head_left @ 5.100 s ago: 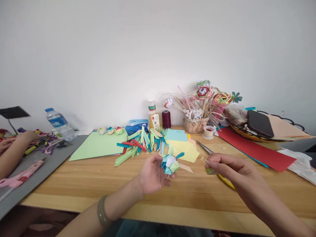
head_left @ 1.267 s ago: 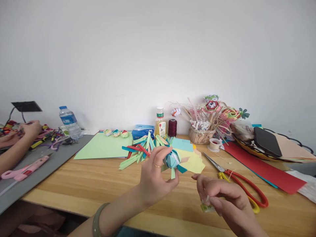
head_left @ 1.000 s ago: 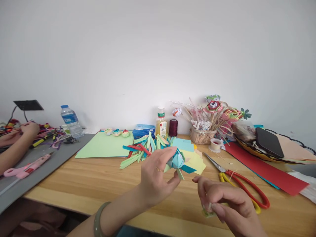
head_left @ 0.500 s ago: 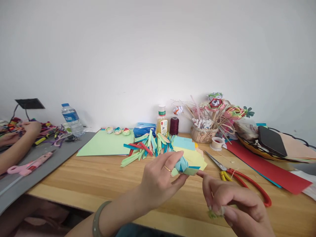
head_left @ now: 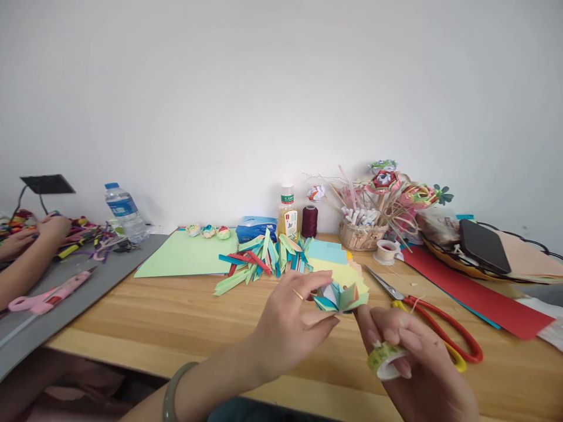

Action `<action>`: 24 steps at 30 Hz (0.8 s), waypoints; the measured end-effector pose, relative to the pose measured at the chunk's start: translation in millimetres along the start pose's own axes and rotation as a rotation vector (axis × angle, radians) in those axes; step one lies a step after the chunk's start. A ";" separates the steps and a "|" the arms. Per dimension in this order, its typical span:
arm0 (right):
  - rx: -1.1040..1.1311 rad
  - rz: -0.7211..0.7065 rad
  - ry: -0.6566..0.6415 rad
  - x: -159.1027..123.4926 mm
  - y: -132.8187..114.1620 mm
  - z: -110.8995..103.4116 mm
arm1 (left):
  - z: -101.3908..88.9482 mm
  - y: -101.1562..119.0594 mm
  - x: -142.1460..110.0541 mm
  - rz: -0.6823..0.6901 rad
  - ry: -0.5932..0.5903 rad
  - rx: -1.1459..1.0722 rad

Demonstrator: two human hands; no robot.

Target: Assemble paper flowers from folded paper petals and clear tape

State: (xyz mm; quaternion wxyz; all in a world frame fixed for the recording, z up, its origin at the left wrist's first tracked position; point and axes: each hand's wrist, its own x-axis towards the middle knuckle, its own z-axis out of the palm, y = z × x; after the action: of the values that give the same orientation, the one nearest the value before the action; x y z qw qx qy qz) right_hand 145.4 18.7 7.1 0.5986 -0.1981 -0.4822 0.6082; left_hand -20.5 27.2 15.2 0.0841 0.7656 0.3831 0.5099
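Note:
My left hand (head_left: 292,319), with a ring and a bangle, pinches a folded paper flower (head_left: 341,298) in blue, white and light green. A roll of green patterned tape (head_left: 387,358) is gripped in my right hand (head_left: 417,351), its hollow core turned toward me. The right index fingertip reaches to the flower's right edge; whether it presses there I cannot tell. Behind the flower lie yellow and blue paper sheets (head_left: 328,252) and a heap of folded paper strips (head_left: 264,258). Red-handled scissors (head_left: 433,319) rest just beyond my right hand, partly over a yellow-handled tool (head_left: 457,357).
Green paper (head_left: 176,258) bears three small paper flowers (head_left: 208,231). Along the wall stand a glue bottle (head_left: 288,214), dark thread (head_left: 309,221) and a basket (head_left: 363,235) of paper flowers. Red paper (head_left: 479,299) lies right. At left, a co-worker's hands (head_left: 55,227) work near pink scissors (head_left: 55,293).
The paper flower has turned in my left hand, showing its spread folds. My right hand has rotated, bringing the tape roll into clear sight.

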 end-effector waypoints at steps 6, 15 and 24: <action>0.075 -0.021 -0.111 -7.0 2.8 3.2 | -3.6 1.8 -1.5 0.297 0.108 0.040; 0.262 0.140 -0.058 -4.2 12.5 10.0 | 4.0 3.5 1.8 0.371 0.220 -0.142; 0.252 0.222 -0.009 -6.9 15.2 -0.3 | 0.3 5.7 0.0 0.345 0.189 -0.059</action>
State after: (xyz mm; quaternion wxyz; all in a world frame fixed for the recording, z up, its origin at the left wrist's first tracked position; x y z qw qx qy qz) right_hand 138.9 15.2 -7.8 0.5457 -0.1708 -0.3799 0.7272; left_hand -17.3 23.3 18.0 -0.0187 0.7659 0.2372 0.5973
